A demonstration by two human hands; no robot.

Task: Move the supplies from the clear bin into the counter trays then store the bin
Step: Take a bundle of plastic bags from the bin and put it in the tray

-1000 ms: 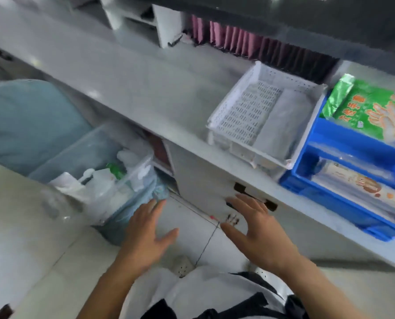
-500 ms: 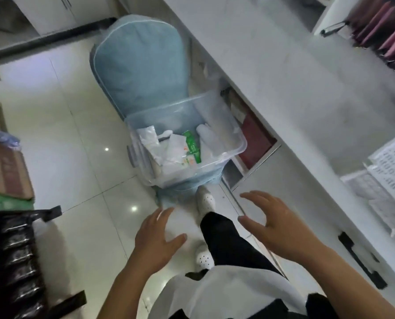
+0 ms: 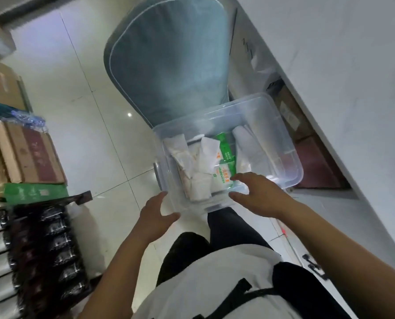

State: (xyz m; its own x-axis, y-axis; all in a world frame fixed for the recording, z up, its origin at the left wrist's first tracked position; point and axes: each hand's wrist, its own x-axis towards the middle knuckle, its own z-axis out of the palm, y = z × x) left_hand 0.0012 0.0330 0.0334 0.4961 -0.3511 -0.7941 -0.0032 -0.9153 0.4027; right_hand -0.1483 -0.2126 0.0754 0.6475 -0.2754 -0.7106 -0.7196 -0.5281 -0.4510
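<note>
The clear plastic bin point(image 3: 281, 139) rests on the seat of a blue-covered chair point(image 3: 168, 61) beside the white counter point(image 3: 343, 77). Inside it lie white paper packets point(image 3: 203, 166), green-and-white packs point(image 3: 225, 155) and a clear bag of white items point(image 3: 249, 148). My left hand point(image 3: 156, 215) is open, fingers spread, at the bin's near left corner. My right hand point(image 3: 258, 194) is open over the bin's near rim, fingertips close to a green pack. Neither hand grips anything. The counter trays are out of view.
Cardboard boxes point(image 3: 24, 155) and a green carton point(image 3: 35, 193) are stacked at the left, with dark wrapped bundles point(image 3: 47, 254) below them. An open cubby point(image 3: 313, 162) under the counter holds reddish items. Glossy tiled floor point(image 3: 81, 93) spreads between the chair and the boxes.
The view has swung from the counter trays down to the bin on the chair. Both open hands have reached forward and now sit at the bin's near edge.
</note>
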